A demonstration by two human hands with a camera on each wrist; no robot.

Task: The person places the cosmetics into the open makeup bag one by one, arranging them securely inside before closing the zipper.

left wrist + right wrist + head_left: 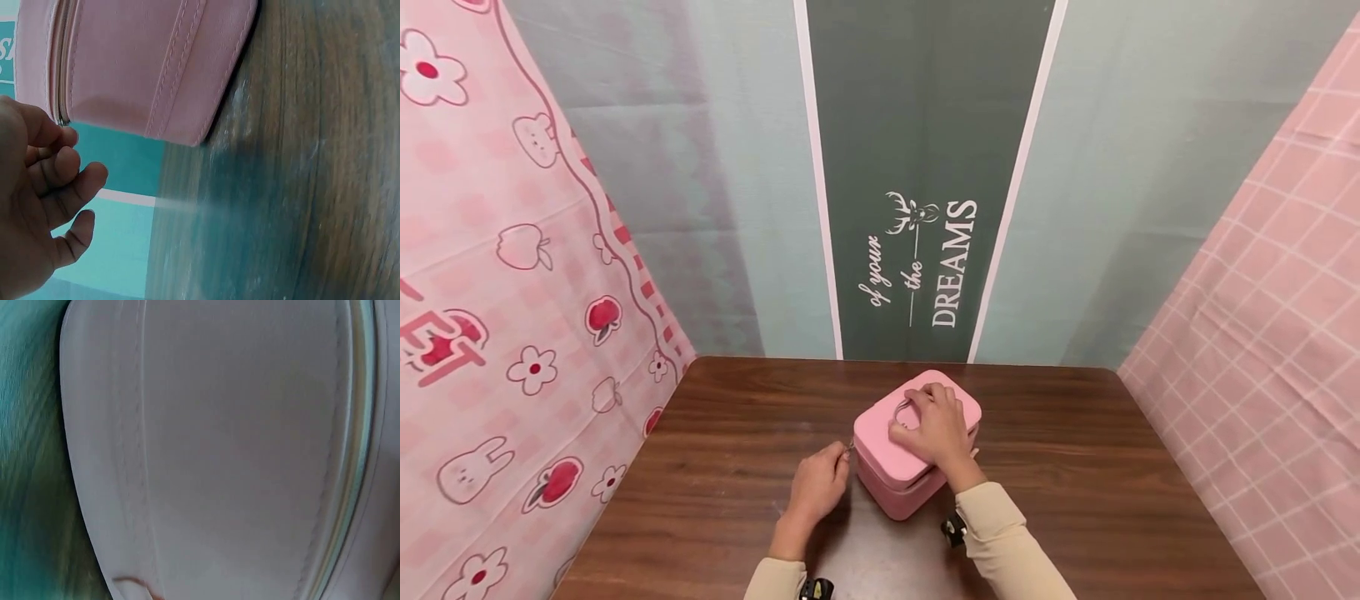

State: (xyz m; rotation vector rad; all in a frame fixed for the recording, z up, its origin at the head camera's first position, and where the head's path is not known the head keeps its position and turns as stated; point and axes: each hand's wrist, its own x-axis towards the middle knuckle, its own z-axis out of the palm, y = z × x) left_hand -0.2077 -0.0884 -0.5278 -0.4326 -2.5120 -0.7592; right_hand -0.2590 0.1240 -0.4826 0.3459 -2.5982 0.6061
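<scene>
A pink zippered case (883, 442) stands closed-lidded on the brown wooden table, set at an angle. At its left corner, my left hand (820, 483) pinches the small metal zipper pull between thumb and index finger; the other fingers curl loosely in the left wrist view, beside the zipper (60, 69). My right hand (936, 425) rests on top of the lid, thumb and fingers spread around a round outlined mark (904, 412). The right wrist view is filled by the case's stitched side (237, 450) and its zipper band (359, 425); most of that hand is out of frame.
The wooden table (1060, 467) extends on both sides of the case. Behind it hangs a grey-green curtain (917, 108) with white lettering. Pink patterned cloths (482, 317) hang at the left and right. Each wrist wears a black strap device (953, 529).
</scene>
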